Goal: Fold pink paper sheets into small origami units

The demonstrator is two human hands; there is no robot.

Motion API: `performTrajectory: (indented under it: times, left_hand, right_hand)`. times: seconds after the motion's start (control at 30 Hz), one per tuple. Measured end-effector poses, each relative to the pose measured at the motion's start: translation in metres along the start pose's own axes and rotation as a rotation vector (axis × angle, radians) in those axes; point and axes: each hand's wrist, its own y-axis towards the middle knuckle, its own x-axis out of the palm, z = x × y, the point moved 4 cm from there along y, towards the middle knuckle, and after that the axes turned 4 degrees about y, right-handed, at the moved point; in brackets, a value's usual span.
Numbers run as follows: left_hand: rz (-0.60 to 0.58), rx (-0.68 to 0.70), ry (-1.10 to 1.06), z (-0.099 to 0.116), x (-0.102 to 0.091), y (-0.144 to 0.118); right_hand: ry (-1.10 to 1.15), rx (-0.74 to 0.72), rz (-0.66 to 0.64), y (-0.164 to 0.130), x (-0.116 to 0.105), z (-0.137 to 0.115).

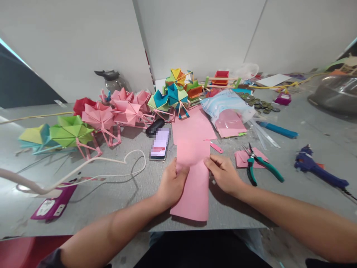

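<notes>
both hands, left hand (170,182) and right hand (223,172), pinch the pink sheet (192,175) lying flat between them (barely creased, folding mostly ahead). pliers (260,163) lie just right; finished paper models (111,115) beyond, to the left.

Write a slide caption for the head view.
Both hands pinch a pink paper strip beside green-handled pliers.
</notes>
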Motion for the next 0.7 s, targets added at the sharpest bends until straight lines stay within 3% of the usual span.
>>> performTrajectory:
  times: [0.7]
  left_hand:
    - [0.093,-0.002,-0.009,-0.002,-0.006,0.004]
  right_hand:
    - [-0.057,0.049,-0.154,-0.010,0.013,0.007]
